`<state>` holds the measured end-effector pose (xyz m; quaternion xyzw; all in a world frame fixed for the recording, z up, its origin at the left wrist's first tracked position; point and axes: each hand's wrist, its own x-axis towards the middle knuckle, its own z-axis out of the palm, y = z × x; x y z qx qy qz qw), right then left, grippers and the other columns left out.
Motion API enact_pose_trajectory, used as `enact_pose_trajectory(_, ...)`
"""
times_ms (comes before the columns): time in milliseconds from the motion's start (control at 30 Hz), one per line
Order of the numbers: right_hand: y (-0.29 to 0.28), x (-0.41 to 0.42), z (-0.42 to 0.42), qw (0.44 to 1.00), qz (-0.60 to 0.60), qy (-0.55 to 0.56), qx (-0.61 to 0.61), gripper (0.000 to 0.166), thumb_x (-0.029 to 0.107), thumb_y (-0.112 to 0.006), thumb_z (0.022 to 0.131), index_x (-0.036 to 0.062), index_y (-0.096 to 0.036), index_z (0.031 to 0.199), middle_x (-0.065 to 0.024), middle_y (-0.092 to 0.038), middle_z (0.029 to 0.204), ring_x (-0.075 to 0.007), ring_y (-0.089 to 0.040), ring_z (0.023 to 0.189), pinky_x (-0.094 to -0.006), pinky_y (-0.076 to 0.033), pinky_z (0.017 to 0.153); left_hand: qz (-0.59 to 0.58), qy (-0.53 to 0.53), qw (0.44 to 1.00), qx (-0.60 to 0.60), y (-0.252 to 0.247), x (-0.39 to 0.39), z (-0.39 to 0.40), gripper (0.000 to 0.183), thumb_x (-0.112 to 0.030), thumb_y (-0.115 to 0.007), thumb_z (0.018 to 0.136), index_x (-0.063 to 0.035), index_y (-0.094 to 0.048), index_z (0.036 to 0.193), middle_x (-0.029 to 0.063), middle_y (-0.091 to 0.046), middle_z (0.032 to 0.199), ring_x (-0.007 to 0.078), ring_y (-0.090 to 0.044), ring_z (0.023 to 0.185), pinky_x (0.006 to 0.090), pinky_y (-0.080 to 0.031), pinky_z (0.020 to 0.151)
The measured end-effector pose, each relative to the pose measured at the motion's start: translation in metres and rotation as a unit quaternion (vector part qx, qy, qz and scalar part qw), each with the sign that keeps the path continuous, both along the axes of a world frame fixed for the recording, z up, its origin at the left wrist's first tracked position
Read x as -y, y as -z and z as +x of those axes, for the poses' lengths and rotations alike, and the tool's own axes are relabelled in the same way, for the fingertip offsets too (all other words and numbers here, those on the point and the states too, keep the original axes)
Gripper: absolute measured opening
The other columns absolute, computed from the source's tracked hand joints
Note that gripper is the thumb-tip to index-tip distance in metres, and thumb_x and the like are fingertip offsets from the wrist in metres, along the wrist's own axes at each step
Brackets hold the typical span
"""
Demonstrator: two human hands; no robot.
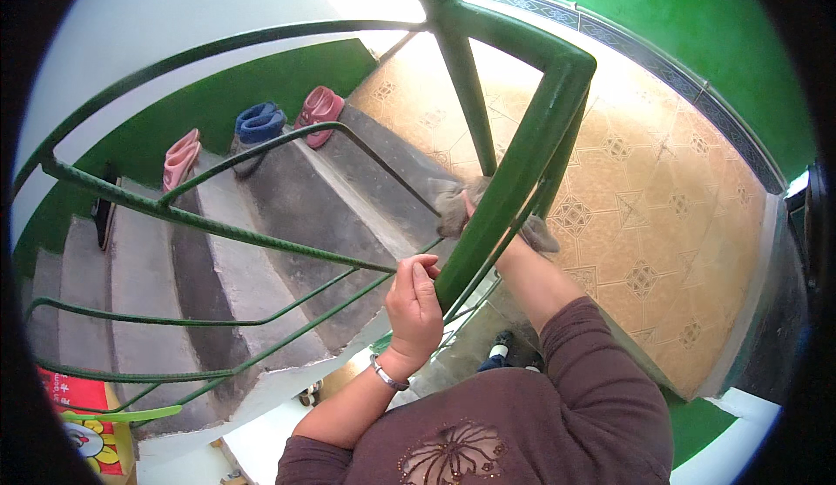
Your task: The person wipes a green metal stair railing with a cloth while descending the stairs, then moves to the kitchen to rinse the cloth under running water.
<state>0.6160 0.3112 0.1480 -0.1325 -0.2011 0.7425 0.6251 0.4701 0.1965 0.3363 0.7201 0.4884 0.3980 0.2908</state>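
Note:
My right arm reaches past a thick green handrail [522, 158]. My right hand [467, 204], mostly hidden behind that rail, holds a crumpled grey-brown cloth [450, 207]. Parts of the cloth show on both sides of the rail, close to an upright green post [471, 93]. My left hand [415, 302], with a silver-coloured bracelet [388, 374] on the wrist, is curled closed beside the lower end of the handrail. Thin green railing bars [287, 243] run behind its fingers; whether it grips one is hidden.
Concrete stairs [268, 197] lie left beyond the railing. Pink slippers [181, 162], blue slippers [260, 121] and pink-red clogs [319, 116] sit on separate steps. A patterned tile floor [659, 237] spreads right. A red-yellow printed bag [98, 433] is at lower left.

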Motion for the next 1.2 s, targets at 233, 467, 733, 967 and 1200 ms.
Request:
enact_pose_trajectory(233,-0.004,0.007,-0.021,0.993,0.104,0.006,0.061,0.021,0.023,-0.058,0.090,0.0073,-0.062,0.103,-0.0147,-0.064,0.100,-0.0208,-0.065,0.078,-0.0359,-0.055,0.062,0.001,-0.007,1.000,-0.010,-0.002,0.000,0.002,0.023,-0.017,-0.039,0.097,-0.0033,-0.057,0.098,0.0114,-0.059,0.075,0.0239,-0.059,0.068,0.0334,-0.046,0.063)
enact_pose_trajectory(467,-0.078,0.057,-0.003,0.990,-0.021,0.020,0.136,0.025,0.010,-0.051,0.093,0.0039,-0.056,0.116,-0.0111,-0.059,0.108,-0.0235,-0.057,0.107,-0.0362,-0.050,0.093,0.016,-0.011,1.000,-0.010,-0.001,0.002,0.000,0.023,-0.018,-0.039,0.098,-0.0038,-0.056,0.096,0.0116,-0.059,0.074,0.0241,-0.059,0.067,0.0336,-0.046,0.063)
enact_pose_trajectory(733,-0.014,0.114,0.024,0.968,-0.217,0.116,0.052,0.026,0.016,-0.059,0.090,0.0075,-0.056,0.114,-0.0063,-0.059,0.111,-0.0161,-0.055,0.108,-0.0345,-0.047,0.090,0.041,-0.038,0.998,-0.036,-0.003,0.003,0.000,0.020,-0.020,-0.039,0.096,-0.0077,-0.055,0.094,0.0140,-0.060,0.075,0.0337,-0.060,0.069,0.0427,-0.045,0.060)
enact_pose_trajectory(967,-0.094,0.216,0.059,0.941,-0.178,0.178,0.224,0.046,0.014,-0.061,0.089,0.0069,-0.043,0.131,-0.0056,-0.051,0.128,-0.0215,-0.048,0.118,-0.0340,-0.038,0.101,0.053,-0.049,0.996,-0.059,0.000,0.005,-0.001,0.020,-0.021,-0.039,0.095,-0.0083,-0.054,0.093,0.0158,-0.062,0.080,0.0371,-0.060,0.074,0.0473,-0.046,0.064)
enact_pose_trajectory(1200,-0.279,0.183,0.043,0.468,0.246,0.315,0.788,0.037,0.017,-0.061,0.089,0.0073,-0.050,0.122,-0.0071,-0.054,0.123,-0.0205,-0.050,0.115,-0.0299,-0.039,0.100,0.071,-0.033,0.995,-0.064,0.005,0.002,0.004,0.021,-0.024,-0.038,0.096,-0.0076,-0.050,0.091,0.0170,-0.062,0.080,0.0376,-0.060,0.075,0.0487,-0.046,0.064)
